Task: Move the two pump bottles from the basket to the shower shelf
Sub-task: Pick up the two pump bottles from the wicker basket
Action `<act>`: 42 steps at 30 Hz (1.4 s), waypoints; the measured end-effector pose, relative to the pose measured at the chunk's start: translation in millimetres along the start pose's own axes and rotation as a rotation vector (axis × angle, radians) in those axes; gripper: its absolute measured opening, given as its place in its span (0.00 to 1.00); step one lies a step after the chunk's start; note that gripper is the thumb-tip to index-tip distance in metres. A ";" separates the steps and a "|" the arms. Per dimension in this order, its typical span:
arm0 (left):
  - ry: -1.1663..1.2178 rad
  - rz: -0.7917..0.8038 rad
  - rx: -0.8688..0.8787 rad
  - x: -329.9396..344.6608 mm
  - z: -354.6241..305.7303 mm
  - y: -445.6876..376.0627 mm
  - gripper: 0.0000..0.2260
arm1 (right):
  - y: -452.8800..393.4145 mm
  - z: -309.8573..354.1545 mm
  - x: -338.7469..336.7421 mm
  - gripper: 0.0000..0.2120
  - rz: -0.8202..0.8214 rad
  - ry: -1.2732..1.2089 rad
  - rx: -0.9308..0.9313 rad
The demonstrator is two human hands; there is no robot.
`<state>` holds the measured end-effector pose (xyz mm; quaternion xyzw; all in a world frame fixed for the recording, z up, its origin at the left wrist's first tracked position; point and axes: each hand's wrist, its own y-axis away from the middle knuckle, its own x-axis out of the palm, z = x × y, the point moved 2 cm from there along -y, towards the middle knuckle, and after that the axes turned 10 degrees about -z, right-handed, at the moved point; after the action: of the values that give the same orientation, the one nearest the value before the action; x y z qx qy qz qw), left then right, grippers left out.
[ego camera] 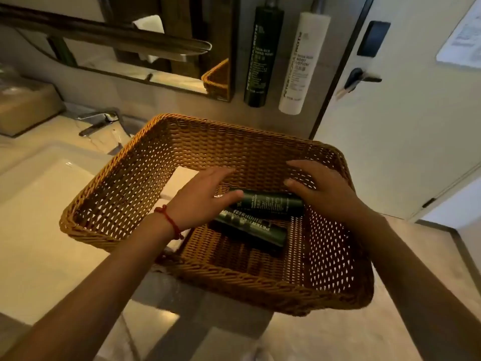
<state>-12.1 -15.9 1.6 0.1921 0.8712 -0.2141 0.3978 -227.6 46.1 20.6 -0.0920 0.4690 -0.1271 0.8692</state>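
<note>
A brown wicker basket (250,280) sits on the counter beside the sink. Two dark green bottles lie on their sides in it: the far bottle (270,203) across the middle and the near bottle (253,230) angled just below it. My left hand (203,198), with a red cord at the wrist, reaches into the basket with fingers spread over the left ends of both bottles. My right hand (321,190) hovers open over the right end of the far bottle. Neither hand visibly grips a bottle. The bottles' pump heads are hidden.
A white sink (39,204) and chrome tap (96,122) lie to the left. A black bottle (263,56) and a white bottle (300,63) hang on the wall behind. A mirror (145,43) is above, and a door with a dark handle (360,78) stands to the right.
</note>
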 end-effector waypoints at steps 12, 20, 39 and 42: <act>0.139 0.091 -0.592 38.8 21.9 -22.6 0.20 | -108.8 -43.4 41.1 0.21 0.656 0.027 -0.317; 0.410 0.087 -1.167 69.2 29.9 -23.9 0.25 | -131.4 -42.9 72.0 0.23 0.882 0.027 -0.323; 0.820 -0.033 -1.463 110.6 72.8 -37.5 0.29 | -142.5 -58.8 100.8 0.19 0.918 0.005 -0.275; 0.763 -0.049 -1.422 102.5 68.9 -45.3 0.31 | -144.5 -59.7 105.7 0.19 0.921 0.030 -0.261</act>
<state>-55.4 -73.1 -108.6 -0.0665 0.8787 0.4630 0.0953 -241.3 -126.2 -55.2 0.0188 0.4853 0.3299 0.8095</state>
